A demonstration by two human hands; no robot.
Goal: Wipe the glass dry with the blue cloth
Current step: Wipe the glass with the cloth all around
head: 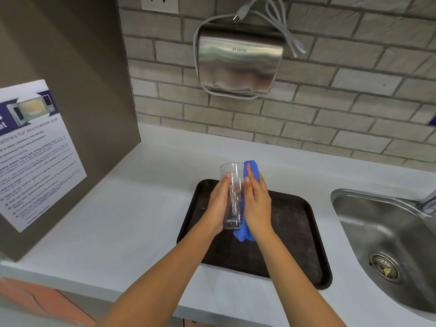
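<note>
A tall clear glass (pixel 233 194) is held upright above the black tray (pixel 299 237). My left hand (pixel 218 206) grips the glass along its left side. My right hand (pixel 257 204) presses the blue cloth (pixel 250 168) flat against the right side of the glass. The cloth sticks out above my fingertips beside the rim and hangs in a bunch below my palm near the glass's base. Most of the cloth is hidden under my right hand.
The tray lies on a pale grey counter (pixel 132 223). A steel sink (pixel 387 234) is set in at the right. A steel hand dryer (pixel 239 62) hangs on the brick wall behind. A brown panel with a microwave notice (pixel 35 152) stands at the left.
</note>
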